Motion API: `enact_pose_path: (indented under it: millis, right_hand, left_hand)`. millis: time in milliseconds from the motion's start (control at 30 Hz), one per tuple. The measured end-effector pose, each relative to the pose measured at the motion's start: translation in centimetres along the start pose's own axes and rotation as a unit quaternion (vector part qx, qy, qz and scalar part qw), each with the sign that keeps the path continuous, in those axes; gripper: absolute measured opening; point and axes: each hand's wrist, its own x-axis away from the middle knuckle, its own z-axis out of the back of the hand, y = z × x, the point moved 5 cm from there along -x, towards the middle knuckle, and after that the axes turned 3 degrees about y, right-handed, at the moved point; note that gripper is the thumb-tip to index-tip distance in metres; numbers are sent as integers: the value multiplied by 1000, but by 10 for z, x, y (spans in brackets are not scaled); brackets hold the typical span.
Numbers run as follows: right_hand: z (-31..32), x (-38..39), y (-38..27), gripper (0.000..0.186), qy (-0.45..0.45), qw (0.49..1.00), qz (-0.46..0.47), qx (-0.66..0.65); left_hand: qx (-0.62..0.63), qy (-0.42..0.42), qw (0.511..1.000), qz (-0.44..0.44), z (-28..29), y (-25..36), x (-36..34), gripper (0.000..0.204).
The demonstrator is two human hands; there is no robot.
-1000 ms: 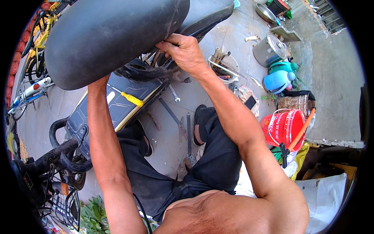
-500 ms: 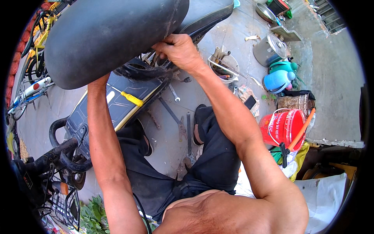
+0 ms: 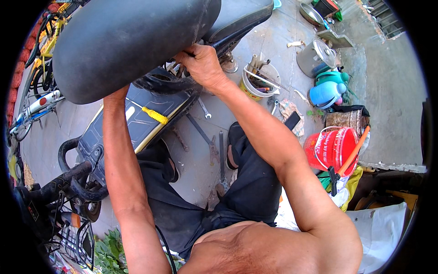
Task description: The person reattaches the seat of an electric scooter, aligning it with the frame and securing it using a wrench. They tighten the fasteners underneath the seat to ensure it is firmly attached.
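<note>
- Black scooter seat (image 3: 132,48) overhangs the footboard (image 3: 159,100).
- My right hand (image 3: 200,66) curls at its edge, fingertips and hold hidden.
- My left hand (image 3: 118,93), mostly underneath: can't tell its grip.
- Best kept steady.

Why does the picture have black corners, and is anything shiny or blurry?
Head view: the fisheye lens makes a round picture, so corners look black; also in the head view, a soft pale sheen lies on the big rounded black seat; the right bare hand and the screwdriver with a ridged yellow handle look fairly sharp there.
</note>
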Motion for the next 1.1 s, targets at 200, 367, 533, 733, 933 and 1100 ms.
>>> enact_pose_path:
  millis: [200,367,533,733,933,1100]
  right_hand:
    - [5,-4,-11,23,-9,998,24,55]
    - [0,-2,-4,22,-7,999,13,31]
    - [-2,0,-1,24,-9,999,-9,43]
    - [-9,4,1,27,-9,1000,-22,18]
    - [-33,13,12,28,-48,988,-100,-108]
    - [-50,17,15,31,-81,969,-155,-175]
  left_hand:
    - [3,-6,1000,15,4,-3,2,62]
    - [-1,-14,1000,23,0,-5,3,64]
    - [-8,-21,999,36,-1,-8,5,65]
    - [-21,-25,999,43,-1,-10,8,66]
    - [3,3,1000,17,-1,-9,4,59]
    - [2,5,1000,6,-1,-6,3,59]
